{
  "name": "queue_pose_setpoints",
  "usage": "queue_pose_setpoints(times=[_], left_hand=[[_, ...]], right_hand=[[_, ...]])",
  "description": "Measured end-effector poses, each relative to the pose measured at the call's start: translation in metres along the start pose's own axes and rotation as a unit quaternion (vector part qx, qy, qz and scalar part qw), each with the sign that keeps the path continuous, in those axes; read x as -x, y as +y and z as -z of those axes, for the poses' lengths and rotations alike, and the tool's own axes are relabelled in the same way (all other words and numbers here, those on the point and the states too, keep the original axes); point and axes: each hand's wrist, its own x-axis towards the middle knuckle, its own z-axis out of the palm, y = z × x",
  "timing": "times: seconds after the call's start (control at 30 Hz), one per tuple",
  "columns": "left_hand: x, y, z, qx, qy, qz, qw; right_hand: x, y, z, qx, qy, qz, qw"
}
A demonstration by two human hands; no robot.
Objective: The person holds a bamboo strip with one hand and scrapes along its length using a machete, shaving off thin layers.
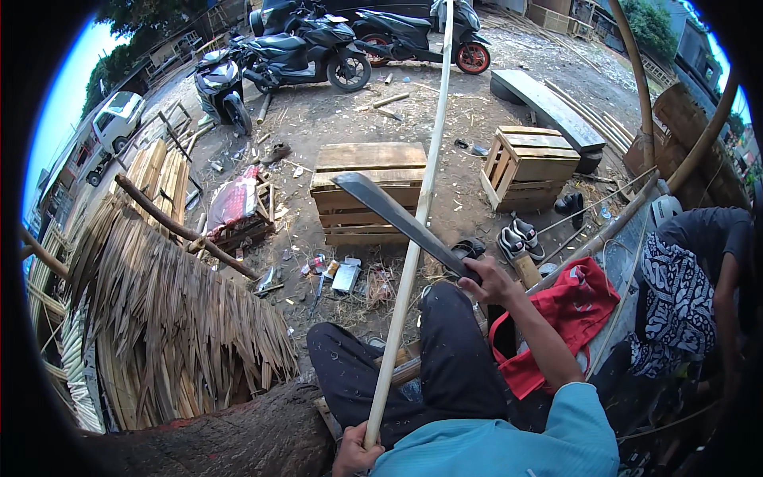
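Note:
My left hand [357,455] is closed round the lower end of a long pale bamboo strip [404,306], close to my body. From there the strip runs up between my knees and past the top edge of the view. My right hand [486,280] grips a machete [397,219] by its handle, to the right of the strip. The broad dark blade points up and to the left. It crosses the strip at an angle; whether it touches the strip I cannot tell. Most of the handle is hidden in my fingers.
Two wooden crates [370,175] [536,163] stand ahead. Dry thatch [175,294] hangs at left beside a tree trunk [214,437]. A red bag [560,318] lies near my right arm, and another person [699,270] sits beyond it. Motorbikes [306,52] are parked behind; shoes [520,237] and scraps litter the ground.

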Motion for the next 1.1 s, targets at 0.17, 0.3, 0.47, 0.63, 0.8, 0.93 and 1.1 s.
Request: queue_pose_setpoints(times=[0.17,0.3,0.47,0.63,0.8,0.93,1.1], left_hand=[[-0.008,0.012,0.002,0.023,-0.028,-0.020,0.999],[-0.011,0.017,0.003,-0.011,-0.023,-0.064,0.998],[-0.023,0.030,0.004,-0.047,0.000,-0.046,0.998],[-0.021,0.025,-0.001,0.013,-0.007,-0.029,0.999],[-0.029,0.030,-0.008,-0.016,0.029,-0.046,0.998],[-0.024,0.025,-0.005,-0.061,0.036,-0.050,0.996],[-0.010,0.017,-0.002,-0.114,0.036,-0.064,0.991]], right_hand=[[0.013,-0.032,-0.005,0.089,-0.127,0.142,0.978],[0.005,-0.025,0.006,0.136,-0.134,0.176,0.966],[0.003,-0.023,0.004,0.135,-0.090,0.167,0.972],[0.019,-0.064,-0.015,0.094,-0.110,0.145,0.979],[0.023,-0.107,-0.029,0.132,-0.204,0.174,0.954],[0.010,-0.089,-0.019,0.145,-0.177,0.191,0.955],[-0.008,-0.037,0.010,0.081,-0.032,-0.015,0.996]])
